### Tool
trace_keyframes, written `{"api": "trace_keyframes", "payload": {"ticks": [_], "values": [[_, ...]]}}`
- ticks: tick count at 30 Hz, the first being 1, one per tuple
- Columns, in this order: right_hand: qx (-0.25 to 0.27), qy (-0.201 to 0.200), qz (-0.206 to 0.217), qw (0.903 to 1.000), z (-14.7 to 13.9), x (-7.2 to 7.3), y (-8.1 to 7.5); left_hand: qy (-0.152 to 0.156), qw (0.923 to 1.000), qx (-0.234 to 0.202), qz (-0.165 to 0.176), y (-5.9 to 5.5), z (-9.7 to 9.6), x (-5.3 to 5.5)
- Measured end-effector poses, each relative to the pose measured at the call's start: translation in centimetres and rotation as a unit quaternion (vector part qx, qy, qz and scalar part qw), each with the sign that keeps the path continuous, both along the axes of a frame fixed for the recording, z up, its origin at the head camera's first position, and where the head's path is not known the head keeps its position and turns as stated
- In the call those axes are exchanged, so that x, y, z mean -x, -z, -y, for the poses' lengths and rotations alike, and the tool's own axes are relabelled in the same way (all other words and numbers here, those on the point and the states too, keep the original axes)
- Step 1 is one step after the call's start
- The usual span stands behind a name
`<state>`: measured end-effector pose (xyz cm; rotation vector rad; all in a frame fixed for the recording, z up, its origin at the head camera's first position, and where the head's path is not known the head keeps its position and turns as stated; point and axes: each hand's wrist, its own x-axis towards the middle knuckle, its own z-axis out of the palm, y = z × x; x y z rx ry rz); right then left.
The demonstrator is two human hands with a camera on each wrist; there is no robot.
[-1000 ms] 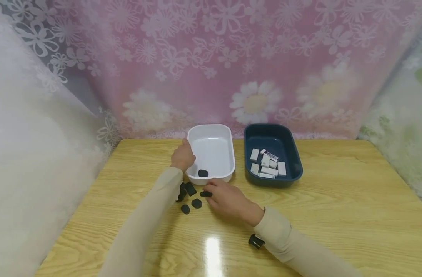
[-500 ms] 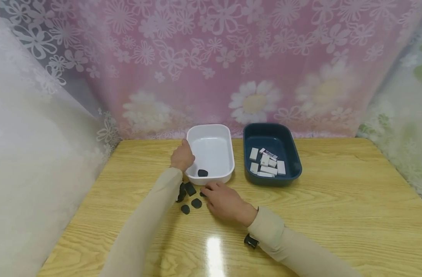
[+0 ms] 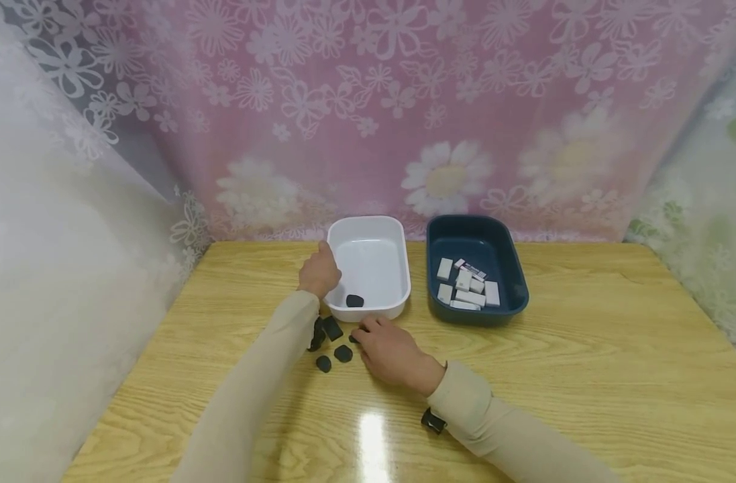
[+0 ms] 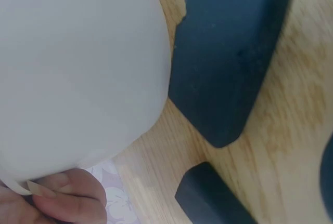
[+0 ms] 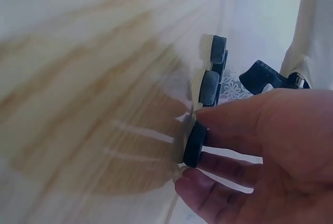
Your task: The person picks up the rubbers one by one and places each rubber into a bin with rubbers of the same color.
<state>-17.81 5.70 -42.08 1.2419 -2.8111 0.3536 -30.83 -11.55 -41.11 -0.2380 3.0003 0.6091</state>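
My left hand [image 3: 319, 271] grips the left rim of the white tub [image 3: 376, 274]; the left wrist view shows thumb and fingers [image 4: 73, 195] pinching its edge. Just in front of the tub, my right hand [image 3: 394, 353] holds a small flat black piece [image 5: 195, 143] between thumb and fingers, low at the table. From the head, that piece is mostly hidden under the fingers. One black piece [image 3: 354, 301] lies inside the tub at its near end. On the table to the left of my right hand are a black slab [image 3: 332, 329] and two smaller pieces, one of them a rounded piece [image 3: 323, 363].
A dark blue tub [image 3: 476, 315] stands to the right of the white one, holding several small white boxes [image 3: 469, 297]. Both tubs sit near the back edge of the wooden table [image 3: 597, 349], before a pink floral curtain [image 3: 343, 134]. Black wrist mounts [image 3: 433, 421] hang beneath the sleeves.
My right hand has drawn slightly left and toward me, its fingers coming down over the black piece, which is now mostly covered. The left hand stays on the rim.
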Motion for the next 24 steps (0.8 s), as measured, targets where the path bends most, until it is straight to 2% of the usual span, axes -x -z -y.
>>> {"api": "trace_keyframes", "payload": {"ticks": [6, 10, 18, 24], "values": [[0.017, 0.021, 0.03, 0.9992, 0.4, 0.13, -0.08, -0.003, 1.0, -0.003, -0.002, -0.22, 0.09, -0.01], [0.019, 0.019, 0.041, 0.9988, 0.47, 0.11, -0.12, -0.007, 0.9999, -0.003, 0.008, -0.25, 0.11, -0.11], [0.009, 0.019, 0.067, 0.9975, 0.21, -0.1, -0.57, -0.01, 0.9999, -0.005, 0.005, -0.26, 0.06, 0.23], [0.014, 0.015, 0.09, 0.9958, -0.12, -0.29, -0.48, -0.011, 0.9999, -0.006, 0.01, -0.09, -0.06, 0.07]]}}
